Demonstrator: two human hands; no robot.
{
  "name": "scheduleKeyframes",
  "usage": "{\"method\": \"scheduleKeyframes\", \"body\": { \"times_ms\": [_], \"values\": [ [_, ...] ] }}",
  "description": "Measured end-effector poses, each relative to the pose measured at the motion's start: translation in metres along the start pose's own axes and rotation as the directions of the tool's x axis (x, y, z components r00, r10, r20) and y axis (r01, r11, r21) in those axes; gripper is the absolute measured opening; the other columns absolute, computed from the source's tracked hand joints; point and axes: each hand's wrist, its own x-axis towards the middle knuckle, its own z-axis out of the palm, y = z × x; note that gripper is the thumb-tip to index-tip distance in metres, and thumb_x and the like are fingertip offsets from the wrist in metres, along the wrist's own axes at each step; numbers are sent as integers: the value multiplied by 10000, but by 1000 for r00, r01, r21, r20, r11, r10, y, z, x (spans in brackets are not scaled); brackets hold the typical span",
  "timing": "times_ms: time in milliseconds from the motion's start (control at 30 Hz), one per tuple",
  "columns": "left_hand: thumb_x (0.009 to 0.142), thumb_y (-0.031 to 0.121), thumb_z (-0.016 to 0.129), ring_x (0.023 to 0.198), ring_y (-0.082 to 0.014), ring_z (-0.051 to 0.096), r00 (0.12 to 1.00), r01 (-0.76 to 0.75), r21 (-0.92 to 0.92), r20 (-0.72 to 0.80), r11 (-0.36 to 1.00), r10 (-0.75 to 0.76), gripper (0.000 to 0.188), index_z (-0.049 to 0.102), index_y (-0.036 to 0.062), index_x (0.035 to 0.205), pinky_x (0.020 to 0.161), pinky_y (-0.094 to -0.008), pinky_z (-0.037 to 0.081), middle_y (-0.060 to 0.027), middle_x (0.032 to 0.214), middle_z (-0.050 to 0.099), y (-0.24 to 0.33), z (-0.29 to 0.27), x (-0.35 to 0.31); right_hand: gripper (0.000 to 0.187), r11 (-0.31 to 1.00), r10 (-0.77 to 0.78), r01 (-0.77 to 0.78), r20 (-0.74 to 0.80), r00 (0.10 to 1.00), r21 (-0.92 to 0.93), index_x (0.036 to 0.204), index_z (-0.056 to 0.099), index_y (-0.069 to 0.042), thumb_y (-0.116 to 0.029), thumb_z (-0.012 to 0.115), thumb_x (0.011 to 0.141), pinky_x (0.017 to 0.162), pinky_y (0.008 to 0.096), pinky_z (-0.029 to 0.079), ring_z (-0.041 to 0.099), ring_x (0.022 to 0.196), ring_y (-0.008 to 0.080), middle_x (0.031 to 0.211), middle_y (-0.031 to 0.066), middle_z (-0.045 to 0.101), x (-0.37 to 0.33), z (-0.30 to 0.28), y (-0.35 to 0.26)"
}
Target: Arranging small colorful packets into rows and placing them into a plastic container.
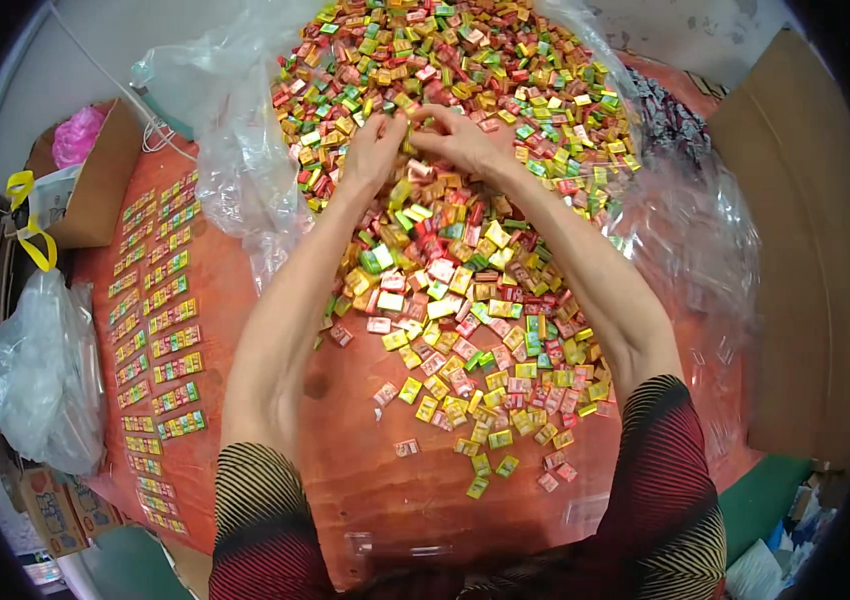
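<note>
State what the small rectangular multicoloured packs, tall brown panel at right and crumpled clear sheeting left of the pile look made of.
Small packs: glossy, perhaps plastic film or coated paper, from bright glints. Brown panel: probably matt cardboard, given its plain surface and crease. Clear sheeting: likely thin, shiny plastic, being see-through and wrinkled.

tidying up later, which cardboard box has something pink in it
The open upper-left cardboard box: a pink bundle shows at its opening, unlike the others.

Small multicoloured packets [460, 250], loosely heaped

Packet heap [455, 230] on table [345, 490], packet rows [174, 316] left, cardboard [805, 240] right, bundle [670, 120] (perhaps cloth) between heap and cardboard
</note>
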Motion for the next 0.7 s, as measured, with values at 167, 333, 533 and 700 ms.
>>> {"method": "scheduleKeyframes", "body": {
  "times_ms": [167, 333, 533, 700],
  "values": [
    [856, 295, 465, 847, -289, 536, 983, -183, 192, 30, 964, 181, 311, 530, -3, 915, 742, -366, 412, -158, 828, 539, 23, -5, -49, 397, 883, -189, 170, 0, 982, -438, 1133, 526, -79, -353, 520, 846, 745, 312, 459, 569, 833, 220, 933, 77, 598, -34, -5, 11],
    [850, 241, 466, 857, -360, 514, 969, -244, 280, 100, 928, 224, 247, 519, 4, 894, 770, -408, 411, -187, 854, 552, 36, -18, -81, 382, 373, -406, 273, 109, 907, -887, 1203, 493, -149, -348, 450, 879, 852, 436, 404, 474, 1081, 267, 1195, 83, 491, -58, 14, 2],
    [853, 233, 486, 948, -345, 498, 867, -493, 473, 206, 730, 453, 276, 557, 67, 1062, 800, -418, 422, -160, 991, 552, 30, -30, -127, 345, 441, -253, 225, 121, 960, -869, 1192, 516, -210, -356, 448, 886, 907, 539, 317, 393, 1182, 286, 1289, 76, 414, -123, 31, -23],
    [869, 248, 473, 1152, -382, 392, 885, -415, 740, 194, 529, 423, 326, 531, 94, 1150, 910, -503, 336, -201, 1214, 448, 61, -35, -180, 271, 534, -409, 220, -21, 912, -816, 1109, 578, -185, -296, 463, 890, 928, 555, 276, 365, 1201, 299, 1278, 87, 434, -176, 33, -36]
  ]
}}
